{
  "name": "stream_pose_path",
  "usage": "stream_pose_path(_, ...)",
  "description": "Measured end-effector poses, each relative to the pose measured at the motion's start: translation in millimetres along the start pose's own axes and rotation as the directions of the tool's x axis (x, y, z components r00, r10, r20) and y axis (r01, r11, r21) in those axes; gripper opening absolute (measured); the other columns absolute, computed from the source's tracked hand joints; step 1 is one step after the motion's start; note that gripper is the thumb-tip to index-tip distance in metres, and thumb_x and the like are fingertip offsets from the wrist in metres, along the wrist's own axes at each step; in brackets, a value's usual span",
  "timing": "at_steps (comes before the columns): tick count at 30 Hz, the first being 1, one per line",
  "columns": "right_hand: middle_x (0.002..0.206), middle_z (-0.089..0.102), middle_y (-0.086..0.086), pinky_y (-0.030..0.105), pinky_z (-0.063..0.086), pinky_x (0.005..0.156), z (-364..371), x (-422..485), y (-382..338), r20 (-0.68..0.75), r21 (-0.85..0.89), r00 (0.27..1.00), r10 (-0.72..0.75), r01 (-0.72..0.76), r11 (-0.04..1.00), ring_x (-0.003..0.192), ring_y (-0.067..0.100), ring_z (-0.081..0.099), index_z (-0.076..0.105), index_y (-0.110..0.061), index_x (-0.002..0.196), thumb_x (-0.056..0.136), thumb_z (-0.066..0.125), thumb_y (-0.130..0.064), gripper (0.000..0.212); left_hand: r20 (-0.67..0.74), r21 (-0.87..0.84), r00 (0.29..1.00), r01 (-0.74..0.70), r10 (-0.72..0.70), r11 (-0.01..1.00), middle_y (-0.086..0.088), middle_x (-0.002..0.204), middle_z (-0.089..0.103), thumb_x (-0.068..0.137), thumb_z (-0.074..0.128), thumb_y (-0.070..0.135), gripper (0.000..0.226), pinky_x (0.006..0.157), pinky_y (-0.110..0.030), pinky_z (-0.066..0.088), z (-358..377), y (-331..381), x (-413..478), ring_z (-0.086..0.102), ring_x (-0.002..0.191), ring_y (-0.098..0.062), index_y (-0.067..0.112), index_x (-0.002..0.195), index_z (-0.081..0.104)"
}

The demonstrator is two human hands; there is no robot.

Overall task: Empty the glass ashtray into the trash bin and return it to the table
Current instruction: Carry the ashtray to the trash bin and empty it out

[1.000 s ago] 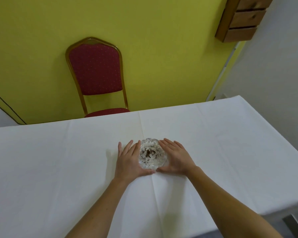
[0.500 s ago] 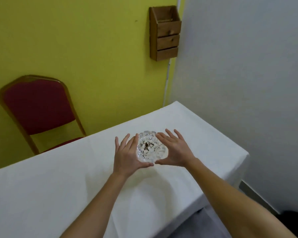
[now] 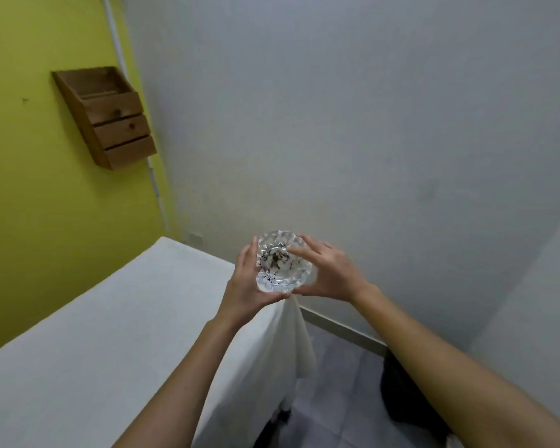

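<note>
The glass ashtray [image 3: 283, 261], clear with a scalloped rim and dark ash in its bowl, is held up in the air above the right-hand corner of the table [image 3: 117, 324]. My left hand [image 3: 248, 286] cups its left side and underside. My right hand [image 3: 328, 271] grips its right rim with the fingers over the edge. A dark shape [image 3: 401, 396] on the floor below my right forearm is mostly hidden; I cannot tell whether it is the trash bin.
A white cloth covers the table and hangs down at its corner [image 3: 296, 344]. A wooden wall box [image 3: 110, 119] hangs on the yellow wall at the left. A grey wall fills the right. Light floor tiles [image 3: 333, 409] show beside the table.
Both hands lifted the ashtray off the table and carried it rightward past the table's corner. The view swung right, and the red chair is out of sight.
</note>
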State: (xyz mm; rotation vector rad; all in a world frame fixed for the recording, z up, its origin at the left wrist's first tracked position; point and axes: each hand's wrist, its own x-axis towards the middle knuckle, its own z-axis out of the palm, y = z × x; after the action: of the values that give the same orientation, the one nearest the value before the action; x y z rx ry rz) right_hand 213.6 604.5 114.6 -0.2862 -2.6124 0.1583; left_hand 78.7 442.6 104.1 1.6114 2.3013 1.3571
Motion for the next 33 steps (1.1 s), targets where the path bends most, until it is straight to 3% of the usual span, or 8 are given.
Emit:
stream_pose_path(4, 0.132, 0.059, 0.020, 0.059, 0.040, 0.102, -25.3, -42.2, 49.0, -0.071, -0.084, 0.993, 0.095, -0.101, 0.991, 0.116, 0.030, 0.062, 0.052, -0.025, 0.129, 0.054, 0.087, -0.048, 0.086, 0.093, 0.055, 0.992, -0.097, 0.091, 0.994, -0.006, 0.151, 0.031, 0.055, 0.085, 0.052, 0.125, 0.097, -0.038, 0.048, 59.0, 28.3, 31.2, 0.046, 0.127, -0.022, 0.014, 0.151, 0.016)
stream_pose_path(7, 0.132, 0.060, 0.014, 0.065, 0.029, 0.104, -28.8, -67.8, 79.5, -0.062, -0.178, 0.978, 0.201, -0.209, 0.962, 0.118, 0.028, 0.061, 0.043, -0.031, 0.130, 0.052, 0.083, -0.056, 0.091, 0.127, 0.169, 0.979, -0.183, 0.162, 0.968, -0.011, 0.145, 0.043, 0.051, 0.066, 0.075, 0.125, 0.106, -0.057, 0.036, 101.7, 33.1, 47.4, 0.046, 0.129, -0.028, 0.007, 0.148, 0.026)
stream_pose_path(10, 0.136, 0.056, 0.013, 0.071, 0.025, 0.105, -22.5, -92.2, 108.4, -0.026, -0.129, 0.950, 0.313, -0.313, 0.941, 0.127, 0.035, 0.052, 0.039, -0.033, 0.131, 0.055, 0.083, -0.053, 0.090, 0.184, 0.227, 0.962, -0.239, 0.199, 0.944, -0.012, 0.136, 0.053, 0.050, 0.055, 0.082, 0.123, 0.103, -0.066, 0.030, 146.9, 27.7, 62.7, 0.051, 0.125, -0.029, 0.005, 0.143, 0.035)
stream_pose_path(14, 0.136, 0.051, 0.014, 0.059, 0.032, 0.108, -10.5, -112.9, 152.3, -0.002, 0.010, 0.889, 0.457, -0.457, 0.889, 0.126, 0.031, 0.049, 0.042, -0.031, 0.130, 0.060, 0.066, -0.062, 0.080, 0.286, 0.145, 0.926, -0.298, 0.248, 0.944, -0.010, 0.130, 0.057, 0.052, 0.057, 0.083, 0.117, 0.100, -0.069, 0.032, 212.4, 16.0, 88.4, 0.054, 0.119, -0.029, 0.009, 0.142, 0.038)
stream_pose_path(19, 0.142, 0.038, 0.005, 0.038, 0.046, 0.103, 7.8, -135.9, 210.8, 0.046, 0.154, 0.778, 0.626, -0.625, 0.765, 0.126, 0.016, 0.044, 0.041, -0.036, 0.134, 0.062, 0.081, -0.043, 0.083, 0.408, 0.043, 0.863, -0.345, 0.299, 0.938, -0.008, 0.127, 0.059, 0.051, 0.056, 0.085, 0.116, 0.095, -0.067, 0.036, 284.0, 10.6, 128.1, 0.055, 0.114, -0.026, 0.013, 0.140, 0.037)
stream_pose_path(26, 0.141, 0.028, -0.003, 0.011, 0.028, 0.107, 22.1, -166.9, 253.2, 0.056, 0.259, 0.603, 0.796, -0.778, 0.572, 0.131, 0.005, 0.034, 0.029, -0.058, 0.132, 0.066, 0.082, -0.024, 0.091, 0.563, -0.032, 0.742, -0.420, 0.363, 0.907, -0.008, 0.129, 0.059, 0.053, 0.056, 0.083, 0.115, 0.100, -0.068, 0.031, 371.8, 12.3, 157.2, 0.056, 0.117, -0.028, 0.012, 0.140, 0.037)
stream_pose_path(31, 0.140, 0.025, -0.001, 0.026, 0.032, 0.114, 28.7, -198.4, 270.2, 0.135, 0.329, 0.498, 0.856, -0.838, 0.436, 0.132, 0.009, 0.033, 0.033, -0.036, 0.139, 0.066, 0.081, -0.020, 0.089, 0.682, -0.084, 0.630, -0.437, 0.371, 0.896, -0.009, 0.129, 0.060, 0.048, 0.052, 0.086, 0.120, 0.100, -0.069, 0.030, 418.9, 15.4, 153.9, 0.056, 0.118, -0.029, 0.009, 0.140, 0.043)
stream_pose_path(33, 0.140, 0.025, -0.001, 0.020, 0.030, 0.114, 31.3, -212.3, 280.7, 0.169, 0.353, 0.478, 0.862, -0.846, 0.400, 0.132, 0.006, 0.032, 0.031, -0.038, 0.138, 0.065, 0.078, -0.019, 0.089, 0.694, -0.089, 0.614, -0.445, 0.376, 0.891, -0.008, 0.130, 0.060, 0.047, 0.053, 0.086, 0.122, 0.102, -0.067, 0.029, 440.5, 15.0, 152.0, 0.055, 0.120, -0.028, 0.010, 0.141, 0.042)
